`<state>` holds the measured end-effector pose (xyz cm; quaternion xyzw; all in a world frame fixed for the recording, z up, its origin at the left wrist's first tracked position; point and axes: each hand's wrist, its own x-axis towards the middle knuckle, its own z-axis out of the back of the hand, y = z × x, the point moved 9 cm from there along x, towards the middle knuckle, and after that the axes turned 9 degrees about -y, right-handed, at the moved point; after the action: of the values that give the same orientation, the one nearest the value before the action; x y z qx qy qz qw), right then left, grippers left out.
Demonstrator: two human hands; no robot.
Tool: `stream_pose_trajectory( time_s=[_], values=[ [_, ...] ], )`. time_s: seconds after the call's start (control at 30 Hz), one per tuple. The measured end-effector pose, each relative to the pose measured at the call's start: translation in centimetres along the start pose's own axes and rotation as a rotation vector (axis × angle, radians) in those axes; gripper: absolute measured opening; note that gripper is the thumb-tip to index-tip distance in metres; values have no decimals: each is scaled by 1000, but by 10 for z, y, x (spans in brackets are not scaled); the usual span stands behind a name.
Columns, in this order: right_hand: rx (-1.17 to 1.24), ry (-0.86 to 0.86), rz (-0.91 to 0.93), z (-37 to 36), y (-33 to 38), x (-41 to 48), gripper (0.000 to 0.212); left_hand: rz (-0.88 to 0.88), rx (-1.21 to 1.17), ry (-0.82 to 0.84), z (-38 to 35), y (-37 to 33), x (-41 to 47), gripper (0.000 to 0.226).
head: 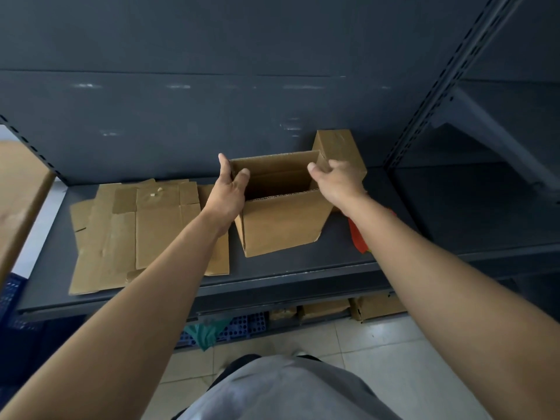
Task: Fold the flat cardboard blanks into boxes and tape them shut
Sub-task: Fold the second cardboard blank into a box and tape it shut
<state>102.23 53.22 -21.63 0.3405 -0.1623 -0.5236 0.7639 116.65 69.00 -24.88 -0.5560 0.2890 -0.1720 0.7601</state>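
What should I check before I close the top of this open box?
1. Open box stands upright on shelf: ok.
2. Left hand grips its left end: ok.
3. Right hand grips its right end: ok.
4. Bottom taped: cannot tell, it is hidden.
5. Tape within reach: cannot tell; the red object is mostly hidden by the forearm.
6. Flat blanks lie to the left, off the box top: ok.

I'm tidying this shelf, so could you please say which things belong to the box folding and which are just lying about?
Job: open box, gripped by left hand and right hand; flat blanks; closed box behind.
Lying about: green cloth, blue crate.
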Motion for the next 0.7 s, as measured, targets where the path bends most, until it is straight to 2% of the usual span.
stream_pose_trajectory(
  time_s=[0.03,0.07,0.13,0.23,0.3,0.43,0.57,0.7],
  values=[
    [-6,-2,-1,0,2,-4,58,3,10,14,0,0,0,68],
    [2,-4,-6,-1,1,-4,58,3,19,32,-1,0,1,70],
    [32,-9,-30,0,-3,1,37,-5,38,49,1,0,3,70],
    [49,-51,-83,14,-5,4,45,-24,57,-34,8,-6,11,65],
    [58,4,-101,11,-8,3,40,-44,93,-101,12,-13,13,62],
    [261,141,-240,-9,-22,-3,59,-83,167,-147,15,-18,17,57],
    [471,130,-285,-6,-27,5,42,-120,219,-119,13,-21,18,58],
    [434,121,-270,-10,-28,9,42,-134,197,-91,10,-23,17,56]
  ],
)
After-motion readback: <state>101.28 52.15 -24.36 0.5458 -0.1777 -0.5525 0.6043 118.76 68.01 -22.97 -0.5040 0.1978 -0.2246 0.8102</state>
